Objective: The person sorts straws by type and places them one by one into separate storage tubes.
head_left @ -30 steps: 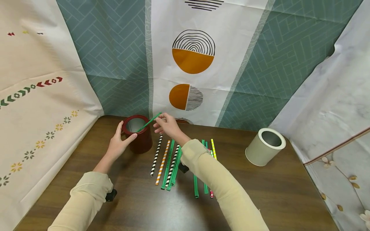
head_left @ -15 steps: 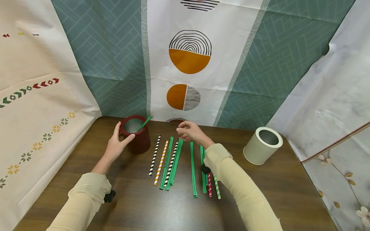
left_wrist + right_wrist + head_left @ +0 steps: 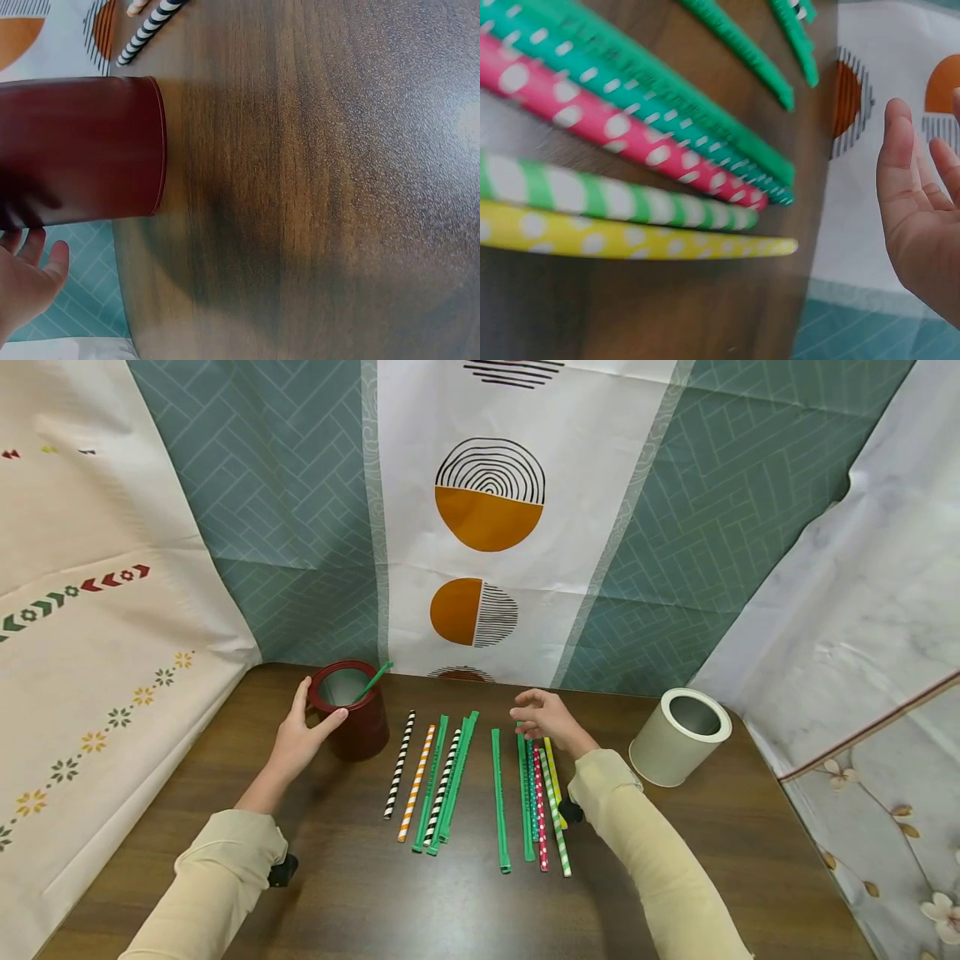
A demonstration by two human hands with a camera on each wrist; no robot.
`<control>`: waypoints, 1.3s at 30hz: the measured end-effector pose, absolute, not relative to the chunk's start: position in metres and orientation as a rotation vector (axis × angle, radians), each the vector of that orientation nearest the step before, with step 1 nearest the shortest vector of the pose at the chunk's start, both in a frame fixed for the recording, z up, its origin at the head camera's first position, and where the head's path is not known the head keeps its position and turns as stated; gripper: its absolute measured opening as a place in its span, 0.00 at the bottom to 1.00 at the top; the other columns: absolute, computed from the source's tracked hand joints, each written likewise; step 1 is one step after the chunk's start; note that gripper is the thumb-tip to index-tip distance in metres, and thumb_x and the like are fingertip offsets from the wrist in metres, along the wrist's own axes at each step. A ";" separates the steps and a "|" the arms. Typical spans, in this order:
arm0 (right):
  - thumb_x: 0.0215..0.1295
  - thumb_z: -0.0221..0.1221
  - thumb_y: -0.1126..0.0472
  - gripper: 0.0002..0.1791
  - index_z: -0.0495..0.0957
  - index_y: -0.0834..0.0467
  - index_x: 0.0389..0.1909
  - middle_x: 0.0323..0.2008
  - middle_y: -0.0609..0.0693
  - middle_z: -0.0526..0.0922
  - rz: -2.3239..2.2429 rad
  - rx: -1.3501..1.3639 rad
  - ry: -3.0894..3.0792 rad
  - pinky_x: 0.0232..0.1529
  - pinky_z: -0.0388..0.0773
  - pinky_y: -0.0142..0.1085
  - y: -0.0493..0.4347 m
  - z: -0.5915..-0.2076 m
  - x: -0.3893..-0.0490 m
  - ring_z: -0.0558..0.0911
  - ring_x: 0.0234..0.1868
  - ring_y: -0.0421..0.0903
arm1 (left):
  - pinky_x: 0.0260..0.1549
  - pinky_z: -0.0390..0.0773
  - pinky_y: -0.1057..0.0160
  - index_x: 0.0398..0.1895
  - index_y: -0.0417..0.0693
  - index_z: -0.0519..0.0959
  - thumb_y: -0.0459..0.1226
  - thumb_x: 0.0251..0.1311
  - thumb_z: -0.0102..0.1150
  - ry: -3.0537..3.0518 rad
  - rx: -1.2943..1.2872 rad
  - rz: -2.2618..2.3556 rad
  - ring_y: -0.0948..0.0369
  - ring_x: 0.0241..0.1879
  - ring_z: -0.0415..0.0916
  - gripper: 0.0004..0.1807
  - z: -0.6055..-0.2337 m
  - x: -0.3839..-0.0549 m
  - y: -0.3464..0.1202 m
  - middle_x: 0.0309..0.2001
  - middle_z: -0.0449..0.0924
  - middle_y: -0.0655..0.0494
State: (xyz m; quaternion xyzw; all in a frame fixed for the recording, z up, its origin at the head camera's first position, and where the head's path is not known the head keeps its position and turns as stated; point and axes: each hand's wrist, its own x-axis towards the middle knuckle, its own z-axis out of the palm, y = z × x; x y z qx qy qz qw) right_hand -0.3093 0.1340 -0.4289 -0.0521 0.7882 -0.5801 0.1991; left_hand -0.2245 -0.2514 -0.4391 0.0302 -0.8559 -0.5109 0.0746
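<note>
A dark red canister (image 3: 362, 727) stands upright at the back left of the table. My left hand (image 3: 295, 743) holds it at the side, thumb near the front rim and fingers on the left; in the left wrist view, fingertips meet its wall (image 3: 82, 150). One green wrapped straw (image 3: 375, 681) leans inside, its end above the rim. My right hand (image 3: 551, 720) hovers over the far ends of the right-hand straws, fingers loosely bent and holding nothing. Below it lie a green wrapped straw (image 3: 524, 802), a teal dotted straw (image 3: 634, 109), a pink dotted straw (image 3: 542, 827), a green-striped straw (image 3: 555, 818) and a yellow dotted straw (image 3: 630, 238).
Between the hands lie black-striped straws (image 3: 400, 764), an orange-striped straw (image 3: 416, 785) and several green wrapped straws (image 3: 459, 777). A cream canister (image 3: 675, 743) stands tilted in view at the back right. Hanging cloths (image 3: 480, 510) close off the table's back and sides.
My right hand let go of the green wrapped straw, which now leans in the red canister, and moved right over the straws. My left hand has stayed at the canister.
</note>
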 end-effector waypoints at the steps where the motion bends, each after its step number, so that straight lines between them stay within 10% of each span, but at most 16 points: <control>1: 0.60 0.55 0.59 0.20 0.65 0.60 0.52 0.39 0.56 0.75 -1.616 -0.133 2.202 0.34 0.78 0.43 0.136 -0.432 -0.308 0.80 0.33 0.55 | 0.54 0.56 0.38 0.68 0.63 0.33 0.54 0.54 0.53 -2.569 0.085 -1.536 0.45 0.64 0.53 0.48 -0.440 -0.224 -0.252 0.68 0.48 0.45; 21: 0.55 0.58 0.66 0.23 0.66 0.64 0.52 0.30 0.60 0.78 -1.340 -0.003 2.352 0.22 0.76 0.37 0.136 -0.467 -0.290 0.78 0.20 0.46 | 0.55 0.56 0.39 0.69 0.52 0.34 0.48 0.56 0.53 -2.547 0.071 -1.602 0.42 0.63 0.52 0.46 -0.410 -0.208 -0.236 0.67 0.47 0.40; 39: 0.51 0.60 0.67 0.22 0.70 0.65 0.50 0.15 0.53 0.76 -0.983 -0.225 2.644 0.14 0.73 0.31 0.104 -0.486 -0.276 0.73 0.11 0.41 | 0.54 0.57 0.39 0.68 0.66 0.32 0.53 0.54 0.52 -2.576 0.084 -1.545 0.46 0.64 0.52 0.47 -0.439 -0.224 -0.251 0.68 0.47 0.47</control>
